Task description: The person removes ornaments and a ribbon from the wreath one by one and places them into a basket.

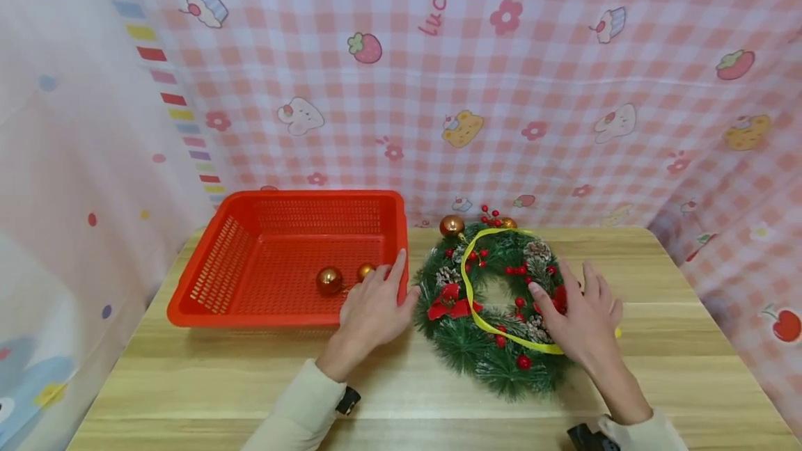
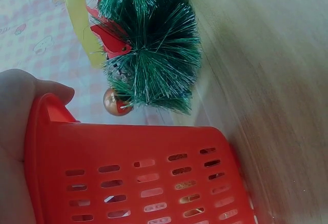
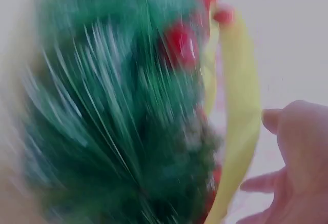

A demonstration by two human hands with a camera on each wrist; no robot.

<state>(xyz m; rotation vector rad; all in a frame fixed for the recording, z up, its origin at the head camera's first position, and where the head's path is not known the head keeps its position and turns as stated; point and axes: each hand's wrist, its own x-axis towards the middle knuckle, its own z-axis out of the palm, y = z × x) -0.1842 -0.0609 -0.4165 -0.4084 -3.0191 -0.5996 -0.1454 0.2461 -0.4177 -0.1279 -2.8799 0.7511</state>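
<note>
While the far left is filled by a red basket [image 1: 257, 319], two gold balls [image 1: 328, 280] can be seen inside it, one big and one smaller, near its right end. The right rim of the basket is covered by the left hand [image 1: 374, 300], held wide, with its thumb and pointing finger spread apart; the smaller ball is partly hidden behind that hand. Just beside the basket, a green wreath [image 1: 460, 346] is laid flat on the wooden table [image 1: 401, 402]. It is dressed with a red bow [image 1: 449, 301] on its left side, pine cones [image 1: 537, 250] and red berries [image 1: 516, 270], and a shiny ball [image 1: 452, 225] is seen at its top left. A yellow ribbon [image 1: 468, 292] is looped across it. Over the wreath's right side, the right hand [image 1: 584, 322] is held wide, its fingers spread and nothing pinched. Whether the ribbon is touched by its thumb cannot be told.
</note>
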